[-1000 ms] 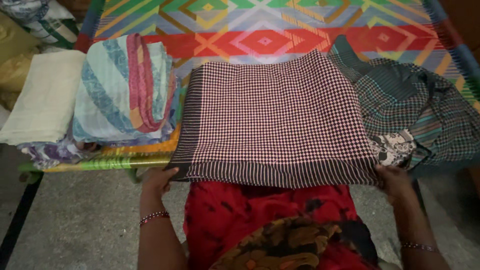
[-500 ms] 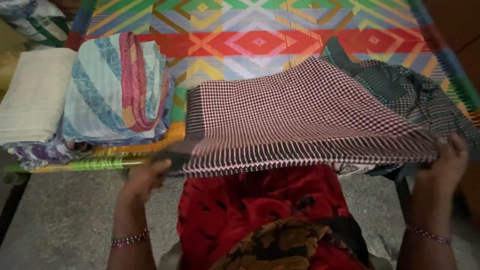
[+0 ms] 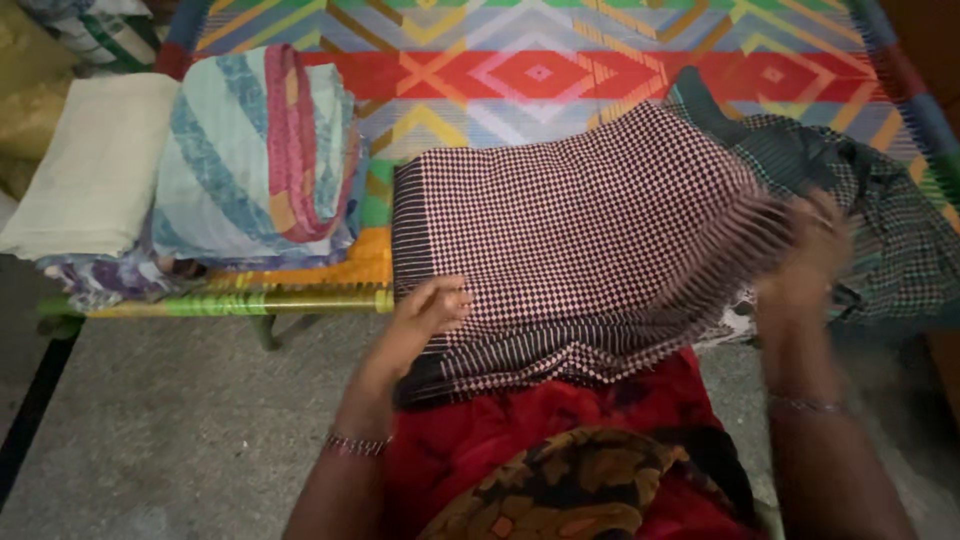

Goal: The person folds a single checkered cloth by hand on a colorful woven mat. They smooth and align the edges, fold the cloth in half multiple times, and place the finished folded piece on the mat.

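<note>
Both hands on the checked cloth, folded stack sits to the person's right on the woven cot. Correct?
Not quite. The head view shows the folded stack to the person's left, not right. The rest holds: left hand and right hand are both on the checked cloth, on the woven cot.

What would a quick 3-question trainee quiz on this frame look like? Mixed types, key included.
1. True or false: the left hand rests on the checked cloth.
2. Which lies right of the checked cloth? A) dark plaid garment B) cream folded cloth
3. What surface holds the cloths?

Key: 1 true. 2 A. 3 the woven cot with bright geometric bands. The right hand is blurred at the cloth's right edge.
</note>
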